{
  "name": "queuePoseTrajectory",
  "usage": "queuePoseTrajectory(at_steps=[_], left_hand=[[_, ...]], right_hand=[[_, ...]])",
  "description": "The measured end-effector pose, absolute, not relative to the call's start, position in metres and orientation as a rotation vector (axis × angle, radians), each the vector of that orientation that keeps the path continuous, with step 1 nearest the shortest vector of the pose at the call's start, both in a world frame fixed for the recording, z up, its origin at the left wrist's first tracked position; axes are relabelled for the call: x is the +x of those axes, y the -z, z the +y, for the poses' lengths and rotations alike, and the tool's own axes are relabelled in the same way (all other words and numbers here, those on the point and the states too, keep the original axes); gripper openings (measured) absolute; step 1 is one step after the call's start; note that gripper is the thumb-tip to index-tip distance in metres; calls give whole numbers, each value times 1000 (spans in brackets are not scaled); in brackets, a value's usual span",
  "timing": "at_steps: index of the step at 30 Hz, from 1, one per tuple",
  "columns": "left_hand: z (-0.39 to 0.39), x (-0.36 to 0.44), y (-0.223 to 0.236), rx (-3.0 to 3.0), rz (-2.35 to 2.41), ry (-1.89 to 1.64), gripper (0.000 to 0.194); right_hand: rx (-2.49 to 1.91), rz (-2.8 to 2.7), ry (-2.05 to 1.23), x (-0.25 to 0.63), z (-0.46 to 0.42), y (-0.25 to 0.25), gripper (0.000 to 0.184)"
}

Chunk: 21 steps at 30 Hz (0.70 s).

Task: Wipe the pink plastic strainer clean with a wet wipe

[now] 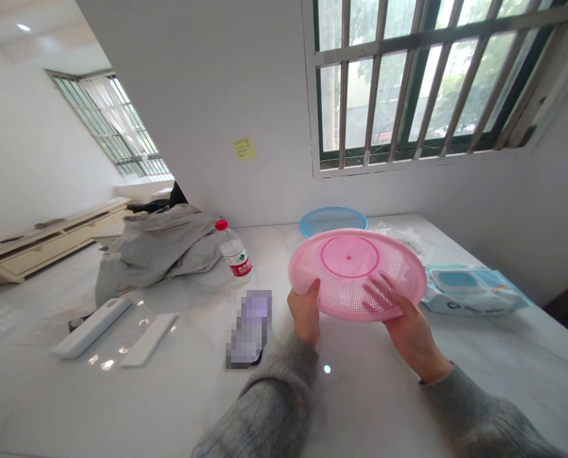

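A round pink plastic mesh basket (348, 257) is held up over the white table, tilted so that its perforated inside faces me. My left hand (306, 313) grips its near left rim, thumb on top. At the near right rim my right hand (415, 337) is closed on it, with its fingers spread underneath and showing through the mesh. Behind the pink basket stands a blue mesh basket (334, 221), partly hidden by it. A phone (250, 327), blurred by pixelation, lies on the table to the left of my left hand.
Left of the baskets stands a water bottle (235, 250) with a red cap, beside a heap of grey cloth (164, 248). A wipes pack (474, 289) lies at right, near crumpled clear plastic (401, 238). Two white bars (93, 327) rest at left. A barred window is above.
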<state>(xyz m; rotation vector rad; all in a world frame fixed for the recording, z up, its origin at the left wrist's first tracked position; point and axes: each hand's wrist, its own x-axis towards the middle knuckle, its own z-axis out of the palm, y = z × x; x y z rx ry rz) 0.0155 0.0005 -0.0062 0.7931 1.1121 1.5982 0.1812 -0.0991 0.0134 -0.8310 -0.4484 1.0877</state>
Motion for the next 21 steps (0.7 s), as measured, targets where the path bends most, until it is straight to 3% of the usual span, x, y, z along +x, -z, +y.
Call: queuePoseTrajectory(at_steps=[21], left_hand=[[-5, 22, 10, 723, 1067, -1535, 42]], right_hand=[[-740, -452, -1191, 170, -102, -15, 45]])
